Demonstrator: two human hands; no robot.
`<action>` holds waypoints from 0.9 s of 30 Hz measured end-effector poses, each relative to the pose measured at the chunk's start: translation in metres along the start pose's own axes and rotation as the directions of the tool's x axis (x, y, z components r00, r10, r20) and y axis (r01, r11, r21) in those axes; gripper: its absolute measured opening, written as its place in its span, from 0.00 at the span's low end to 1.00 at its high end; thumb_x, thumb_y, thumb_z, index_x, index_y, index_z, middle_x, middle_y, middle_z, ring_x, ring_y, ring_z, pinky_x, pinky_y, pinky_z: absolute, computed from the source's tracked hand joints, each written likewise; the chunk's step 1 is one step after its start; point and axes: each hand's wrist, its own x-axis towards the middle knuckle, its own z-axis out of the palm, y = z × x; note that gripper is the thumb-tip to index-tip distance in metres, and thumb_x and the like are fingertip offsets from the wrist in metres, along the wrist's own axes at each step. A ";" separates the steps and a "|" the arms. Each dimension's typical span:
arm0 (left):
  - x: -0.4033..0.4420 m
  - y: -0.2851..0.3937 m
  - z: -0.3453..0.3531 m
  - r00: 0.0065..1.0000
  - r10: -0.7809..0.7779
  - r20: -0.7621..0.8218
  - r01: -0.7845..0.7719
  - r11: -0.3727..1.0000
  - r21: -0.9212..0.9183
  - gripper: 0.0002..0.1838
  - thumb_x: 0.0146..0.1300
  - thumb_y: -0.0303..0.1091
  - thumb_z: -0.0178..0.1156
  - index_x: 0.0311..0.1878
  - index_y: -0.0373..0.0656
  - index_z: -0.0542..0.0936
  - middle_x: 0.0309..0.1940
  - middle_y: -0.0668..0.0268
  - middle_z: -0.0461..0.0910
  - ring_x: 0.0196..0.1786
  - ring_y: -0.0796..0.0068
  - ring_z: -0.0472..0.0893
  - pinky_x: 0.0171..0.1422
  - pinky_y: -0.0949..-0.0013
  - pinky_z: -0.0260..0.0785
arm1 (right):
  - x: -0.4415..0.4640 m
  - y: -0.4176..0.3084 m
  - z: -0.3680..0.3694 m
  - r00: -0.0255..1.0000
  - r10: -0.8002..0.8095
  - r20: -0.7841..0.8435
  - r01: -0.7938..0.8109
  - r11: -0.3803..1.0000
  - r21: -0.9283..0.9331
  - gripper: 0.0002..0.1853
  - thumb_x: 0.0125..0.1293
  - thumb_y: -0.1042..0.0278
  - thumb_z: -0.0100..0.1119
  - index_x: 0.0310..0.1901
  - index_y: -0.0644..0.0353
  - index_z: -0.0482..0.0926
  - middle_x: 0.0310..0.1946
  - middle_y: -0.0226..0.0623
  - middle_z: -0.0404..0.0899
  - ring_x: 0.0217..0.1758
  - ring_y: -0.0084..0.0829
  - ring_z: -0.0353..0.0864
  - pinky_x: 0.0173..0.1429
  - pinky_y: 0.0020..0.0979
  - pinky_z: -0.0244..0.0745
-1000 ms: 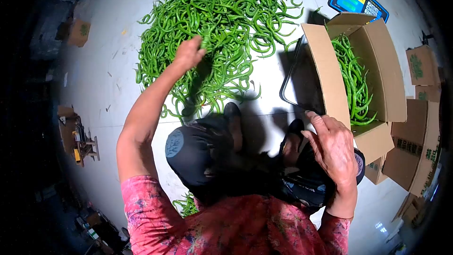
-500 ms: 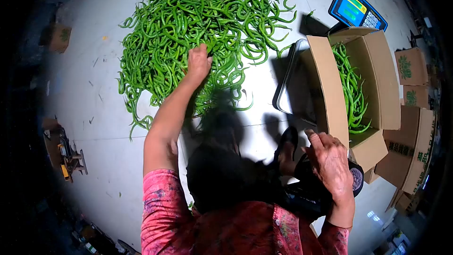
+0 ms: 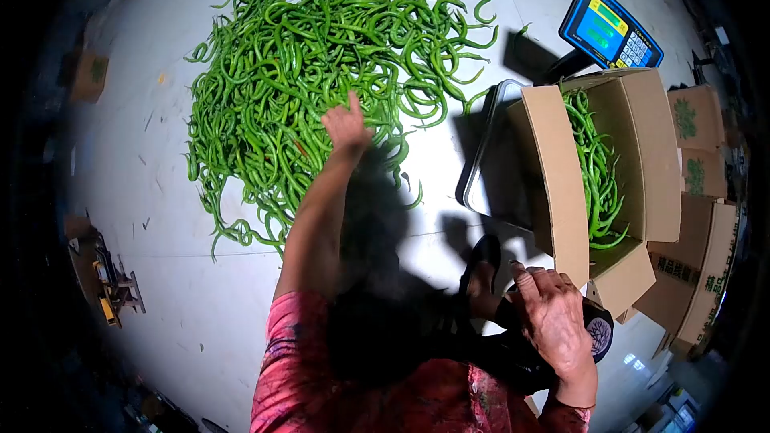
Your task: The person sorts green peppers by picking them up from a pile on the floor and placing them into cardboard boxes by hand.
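A big heap of long green chili peppers [image 3: 273, 72] lies on the pale floor. My left hand [image 3: 347, 126] is at the near right part of this heap, index finger stretched out over the peppers; its other fingers are partly hidden, and I see no pepper in its grasp. My right hand [image 3: 555, 321] hovers over my lap beside the open cardboard box [image 3: 565, 184], fingers loosely bent and apart, with nothing visible in them. Inside the box lie more green chili peppers [image 3: 596, 176].
The box stands on the metal platform of a scale [image 3: 491, 160], whose blue display [image 3: 611, 28] rises behind it. More printed cartons [image 3: 682, 265] are stacked at the right. My shoe [image 3: 481, 261] is close to the platform. A small tool-like object [image 3: 116, 281] lies far left.
My left hand has shifted slightly right and nearer, and its index finger now points out. The view has tilted a little, while my right hand keeps nearly the same pose.
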 end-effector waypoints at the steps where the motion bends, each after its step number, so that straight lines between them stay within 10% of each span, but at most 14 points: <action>1: 0.002 -0.002 0.004 0.999 -0.027 -0.045 0.025 0.999 -0.030 0.54 0.43 0.49 0.72 0.72 0.42 0.56 0.44 0.53 0.75 0.51 0.54 0.70 0.56 0.50 0.56 | 0.000 -0.001 -0.003 1.000 -0.002 0.001 0.002 1.000 -0.012 0.21 0.59 0.68 0.62 0.53 0.66 0.74 0.36 0.47 0.77 0.40 0.46 0.78 0.47 0.41 0.73; 9: -0.002 0.002 0.012 0.990 -0.024 -0.142 0.029 0.999 0.031 0.48 0.43 0.40 0.69 0.70 0.42 0.59 0.37 0.57 0.78 0.44 0.56 0.74 0.52 0.54 0.57 | 0.000 -0.001 -0.003 0.993 -0.090 -0.072 0.093 0.995 0.036 0.21 0.58 0.69 0.62 0.54 0.66 0.74 0.34 0.46 0.78 0.37 0.47 0.79 0.45 0.42 0.73; 17: -0.033 -0.024 -0.036 0.952 -0.125 -0.279 -0.008 0.903 -0.431 0.36 0.45 0.46 0.71 0.57 0.46 0.69 0.36 0.51 0.81 0.42 0.46 0.80 0.47 0.46 0.67 | -0.004 -0.002 -0.007 0.986 -0.081 -0.144 0.089 0.995 0.054 0.21 0.58 0.70 0.62 0.54 0.64 0.74 0.31 0.44 0.76 0.35 0.47 0.78 0.42 0.42 0.73; 21: -0.051 -0.056 -0.092 0.968 -0.146 -0.205 -0.127 0.417 -0.900 0.31 0.47 0.26 0.72 0.56 0.40 0.71 0.41 0.57 0.83 0.44 0.68 0.82 0.50 0.66 0.74 | -0.009 -0.002 -0.008 0.988 -0.070 -0.136 0.078 0.995 0.058 0.21 0.58 0.70 0.61 0.54 0.64 0.73 0.33 0.46 0.76 0.37 0.49 0.78 0.44 0.43 0.74; 24: -0.075 -0.066 -0.168 0.978 -0.126 -0.164 -0.109 0.360 -0.927 0.29 0.51 0.27 0.69 0.57 0.38 0.70 0.43 0.62 0.81 0.43 0.73 0.79 0.51 0.72 0.71 | -0.011 -0.001 -0.006 0.984 -0.079 -0.158 0.086 0.995 0.044 0.19 0.60 0.70 0.60 0.54 0.63 0.73 0.34 0.47 0.77 0.39 0.50 0.78 0.45 0.44 0.74; 27: -0.095 -0.075 -0.213 0.993 -0.102 -0.052 -0.069 -0.175 -0.982 0.24 0.57 0.29 0.65 0.58 0.39 0.72 0.44 0.63 0.80 0.43 0.74 0.80 0.50 0.69 0.75 | -0.012 0.001 -0.003 0.975 -0.088 -0.204 0.098 0.994 0.042 0.19 0.61 0.69 0.60 0.53 0.63 0.73 0.34 0.48 0.77 0.38 0.50 0.78 0.44 0.44 0.74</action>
